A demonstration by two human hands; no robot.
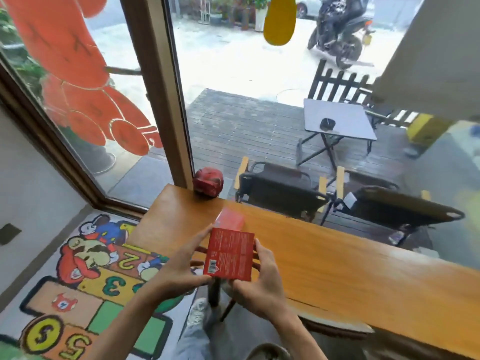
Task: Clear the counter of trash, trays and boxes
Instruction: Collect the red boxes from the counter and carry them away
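Observation:
I hold a red cardboard box [230, 253] with white print and a barcode in front of me, over the near edge of the wooden counter [337, 258]. My left hand [179, 268] grips its left side and my right hand [259, 287] grips its right side and bottom corner. The box's far flap [230, 219] sticks up behind it, blurred. A crumpled red paper ball [208, 182] lies at the counter's far left corner, against the window.
The long counter runs along a big window [259, 100] with a wooden frame post [161, 87]. A stool [335, 326] stands under the counter's near edge. A painted cartoon floor mat [85, 281] lies at the left. Chairs and a table stand outside.

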